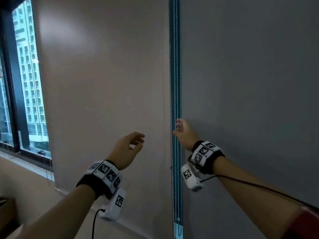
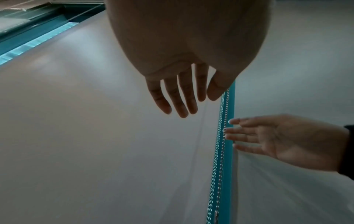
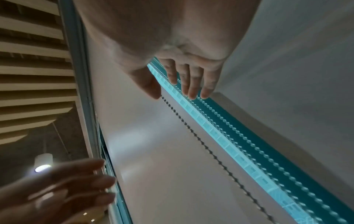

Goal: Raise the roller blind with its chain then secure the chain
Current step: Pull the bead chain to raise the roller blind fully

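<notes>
We reach right hand (image 1: 183, 133) to bead chain (image 1: 176, 83), fingers straight, holding nothing. Our left hand (image 1: 128, 149) floats near, fingers loose.

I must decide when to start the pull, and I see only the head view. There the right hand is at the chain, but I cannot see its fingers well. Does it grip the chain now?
Observer: No. The left wrist view shows the right hand with its palm open and its fingers straight. Only the fingertips are at the chain.
Operator: And the left hand, does it hold something?
Observer: No. Its own wrist view shows the left hand with its fingers spread and nothing between them, in front of the blind.
</notes>
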{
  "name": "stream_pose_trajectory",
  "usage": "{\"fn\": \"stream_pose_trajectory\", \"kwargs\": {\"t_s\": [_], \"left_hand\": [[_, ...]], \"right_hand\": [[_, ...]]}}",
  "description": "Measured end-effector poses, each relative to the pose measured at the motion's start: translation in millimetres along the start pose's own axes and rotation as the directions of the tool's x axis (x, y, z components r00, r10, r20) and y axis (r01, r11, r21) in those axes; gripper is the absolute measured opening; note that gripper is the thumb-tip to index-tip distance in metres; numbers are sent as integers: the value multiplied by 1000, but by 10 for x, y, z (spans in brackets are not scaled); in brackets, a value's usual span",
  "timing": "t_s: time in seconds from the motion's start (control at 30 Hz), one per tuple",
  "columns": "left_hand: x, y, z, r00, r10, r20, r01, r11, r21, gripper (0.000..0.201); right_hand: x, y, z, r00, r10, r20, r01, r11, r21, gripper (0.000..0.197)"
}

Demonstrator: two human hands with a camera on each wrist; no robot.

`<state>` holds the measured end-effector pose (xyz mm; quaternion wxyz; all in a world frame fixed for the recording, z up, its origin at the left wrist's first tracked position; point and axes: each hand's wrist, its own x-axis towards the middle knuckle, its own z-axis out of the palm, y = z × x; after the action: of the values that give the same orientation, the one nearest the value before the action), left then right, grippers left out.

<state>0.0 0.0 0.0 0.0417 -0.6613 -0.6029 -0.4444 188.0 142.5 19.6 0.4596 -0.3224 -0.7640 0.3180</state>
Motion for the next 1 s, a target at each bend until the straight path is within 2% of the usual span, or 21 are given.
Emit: {"fn": "stream_pose_trajectory", "kwargs": {"t_s": [0.13, 0.2, 0.23, 0.33, 0.4, 0.5, 0.53, 0.6, 0.67, 0.73, 0.83, 0.93, 1.0], "left_hand": [[11, -47, 171, 999, -42, -24, 41, 999, -29, 27], [42, -59, 264, 998, -53, -34, 51, 997, -57, 28], [61, -66, 301, 997, -58, -42, 55, 996, -64, 29], [107, -82, 379, 998, -50, -27, 49, 997, -54, 28], [169, -83, 377, 999, -43, -15, 43, 998, -52, 27], [321, -116, 332, 1000, -18, -18, 16, 996, -91, 23], [368, -130, 313, 1000, -5, -11, 4, 994, -111, 22], [467, -147, 286, 1000, 15, -7, -16, 986, -164, 23], [573, -129, 236, 999, 23, -23, -28, 971, -237, 27], [698, -52, 169, 998, 35, -52, -49, 948, -314, 33], [892, 141, 48, 991, 89, -99, -122, 903, -413, 43], [1040, 350, -46, 978, 154, -142, -205, 842, -499, 41], [1095, 480, -81, 972, 196, -128, -234, 816, -528, 36]], "right_hand": [[244, -131, 32, 999, 38, 10, -39, 993, 108, 47], [372, -224, 56, 1000, 10, 1, -10, 992, 124, 38], [422, -287, 57, 1000, -21, -20, 23, 994, 106, 34], [494, -535, 54, 976, -88, -197, 99, 994, 45, 29], [525, -769, 4, 957, -103, -271, 152, 974, 166, 22], [643, -1082, -107, 959, -167, -228, 247, 886, 393, 11], [680, -1146, -115, 949, -205, -239, 286, 879, 382, 20], [702, -1171, -28, 899, -323, -296, 392, 896, 211, 41], [647, -1084, 121, 843, -424, -332, 474, 877, 82, 44], [552, -1003, 251, 844, -438, -309, 488, 867, 104, 42], [340, -897, 388, 867, -452, -208, 483, 865, 134, 39], [139, -565, 565, 902, -419, -100, 428, 899, 96, 39], [40, -286, 677, 929, -366, -63, 369, 927, 60, 41]]}}
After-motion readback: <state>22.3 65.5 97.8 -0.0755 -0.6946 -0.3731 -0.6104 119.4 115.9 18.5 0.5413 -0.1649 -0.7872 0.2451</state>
